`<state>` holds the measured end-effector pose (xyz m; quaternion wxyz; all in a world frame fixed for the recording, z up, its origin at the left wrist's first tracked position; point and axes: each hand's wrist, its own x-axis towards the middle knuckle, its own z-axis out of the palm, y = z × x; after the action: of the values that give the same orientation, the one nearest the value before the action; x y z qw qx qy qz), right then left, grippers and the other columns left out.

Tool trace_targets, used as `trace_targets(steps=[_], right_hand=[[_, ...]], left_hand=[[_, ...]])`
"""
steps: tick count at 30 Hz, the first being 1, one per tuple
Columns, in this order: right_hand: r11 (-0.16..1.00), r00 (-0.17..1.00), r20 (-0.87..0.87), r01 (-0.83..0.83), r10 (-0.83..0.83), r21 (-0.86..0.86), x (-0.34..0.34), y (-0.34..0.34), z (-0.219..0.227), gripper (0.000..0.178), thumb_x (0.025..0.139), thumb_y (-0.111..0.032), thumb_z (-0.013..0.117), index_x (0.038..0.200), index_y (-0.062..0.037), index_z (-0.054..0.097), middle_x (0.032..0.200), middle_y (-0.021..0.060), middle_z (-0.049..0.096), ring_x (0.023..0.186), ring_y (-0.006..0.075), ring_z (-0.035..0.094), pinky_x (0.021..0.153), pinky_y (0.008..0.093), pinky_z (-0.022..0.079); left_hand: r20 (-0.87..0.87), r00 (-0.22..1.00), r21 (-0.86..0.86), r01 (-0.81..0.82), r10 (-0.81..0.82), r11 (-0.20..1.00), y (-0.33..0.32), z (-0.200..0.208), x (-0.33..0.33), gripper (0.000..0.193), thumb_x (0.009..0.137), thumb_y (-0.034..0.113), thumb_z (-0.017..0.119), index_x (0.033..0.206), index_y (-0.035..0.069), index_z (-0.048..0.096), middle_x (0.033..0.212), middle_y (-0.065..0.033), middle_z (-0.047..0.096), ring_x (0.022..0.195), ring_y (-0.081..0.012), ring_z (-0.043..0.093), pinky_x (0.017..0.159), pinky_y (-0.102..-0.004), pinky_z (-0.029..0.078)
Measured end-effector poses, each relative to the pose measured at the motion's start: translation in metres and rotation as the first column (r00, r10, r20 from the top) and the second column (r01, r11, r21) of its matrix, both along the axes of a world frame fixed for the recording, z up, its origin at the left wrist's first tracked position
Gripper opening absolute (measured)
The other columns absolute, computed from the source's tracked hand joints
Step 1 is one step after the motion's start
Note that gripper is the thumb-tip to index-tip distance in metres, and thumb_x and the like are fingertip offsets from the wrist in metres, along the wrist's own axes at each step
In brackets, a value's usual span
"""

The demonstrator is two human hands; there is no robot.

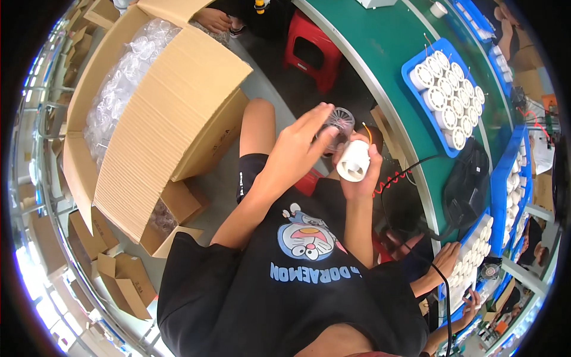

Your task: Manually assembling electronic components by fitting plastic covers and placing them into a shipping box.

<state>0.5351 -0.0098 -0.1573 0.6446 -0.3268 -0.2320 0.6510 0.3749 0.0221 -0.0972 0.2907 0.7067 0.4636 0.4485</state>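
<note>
In front of my body my left hand (303,143) grips a clear plastic cup-like cover (341,119) with radiating ribs on its end, between thumb and fingers. Just to the right, my right hand (364,181) is wrapped round a white plastic cylinder (354,159); its open end faces me and shows inner ribs. A short yellow-orange wire (368,132) rises beside the cylinder. Cover and cylinder are close together, and whether they touch I cannot tell. The left fingers partly hide the cover's side.
Left stands a large open carton (172,113) of clear plastic parts (128,77). A green worktable (380,50) curves along the right, bearing a blue tray (410,74) of white cylinders and a black bag-like item (467,184). Beyond is a red stool (312,50). Co-workers' hands (212,21) show nearby.
</note>
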Motion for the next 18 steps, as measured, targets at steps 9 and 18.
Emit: trace_targets(steps=[9,18], right_hand=[[0.974,0.714,-0.695,-0.204,0.078,-0.101,0.007,-0.012,0.003,0.049,0.096,-0.046,0.043,0.106,-0.0008,0.059,0.09,0.0112,0.066,0.064,0.0227,0.06,0.062,0.0344,0.049],[0.942,0.636,-0.755,-0.326,0.16,-0.075,-0.015,-0.014,0.011,0.049,0.098,-0.047,0.039,0.104,-0.0006,0.055,0.092,0.0159,0.06,0.067,0.0218,0.056,0.059,0.0321,0.049]], left_hand=[[0.244,0.952,-0.24,0.242,-0.183,0.94,-0.037,0.013,-0.005,0.075,0.072,0.017,0.08,0.137,0.003,0.047,0.121,-0.0147,0.054,0.116,-0.0265,0.053,0.101,-0.0349,0.038],[0.492,0.847,-0.019,0.24,-0.199,0.971,-0.044,-0.005,-0.004,0.087,0.064,0.012,0.087,0.134,0.008,0.034,0.137,-0.0209,0.043,0.117,-0.028,0.053,0.103,-0.0404,0.039]])
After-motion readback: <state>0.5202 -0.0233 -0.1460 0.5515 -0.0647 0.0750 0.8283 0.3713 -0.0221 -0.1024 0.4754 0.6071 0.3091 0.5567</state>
